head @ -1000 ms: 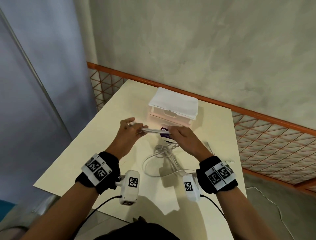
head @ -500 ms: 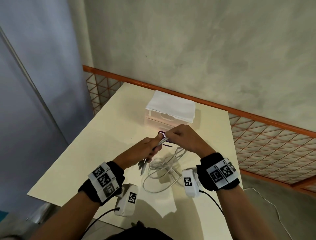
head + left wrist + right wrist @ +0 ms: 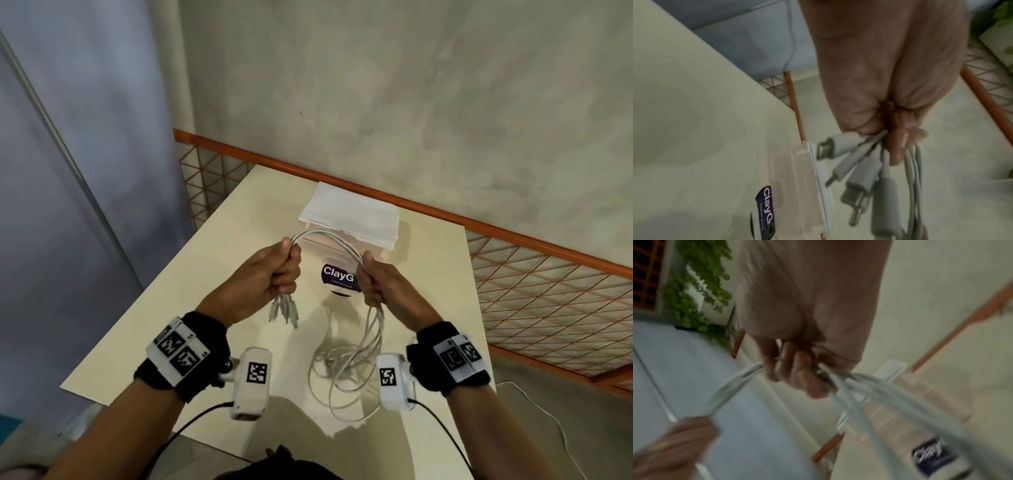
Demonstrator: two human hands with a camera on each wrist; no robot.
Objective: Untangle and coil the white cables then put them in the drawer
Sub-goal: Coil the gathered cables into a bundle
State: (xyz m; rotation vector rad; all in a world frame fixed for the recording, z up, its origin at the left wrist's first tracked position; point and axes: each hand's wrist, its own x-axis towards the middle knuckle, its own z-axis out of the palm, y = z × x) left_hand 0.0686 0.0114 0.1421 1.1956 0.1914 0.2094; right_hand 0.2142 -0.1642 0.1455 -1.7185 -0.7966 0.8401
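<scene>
Seen from above, a person's two hands hold a bundle of white cables (image 3: 337, 240) up over a pale counter (image 3: 219, 287). The left hand (image 3: 263, 279) makes a closed grip, fingers curled tight around the bundle near one end; in the left wrist view several plugs (image 3: 857, 172) fan out just below that grip, hanging free in the air. From the top of the left grip the cables rise and arch across to the right hand (image 3: 383, 284), which is also wrapped around them, fingers and thumb pressed together on the strands. Below the right grip the remaining length drops down and spreads into loose, overlapping loops (image 3: 346, 380) lying on the counter, nearer the person than either hand. Just beyond both grips, toward the wall, sits a small translucent drawer box (image 3: 346, 246) with a folded white cloth (image 3: 349, 216) lying on top of it. A dark purple label (image 3: 340, 274) with white lettering shows between the two hands, at the front of the box; whether it lies on the counter or on the box cannot be told. The right wrist view is blurred, showing only strands running out from either side of the curled fingers (image 3: 795, 369). Each wrist wears a black band with printed square markers.
</scene>
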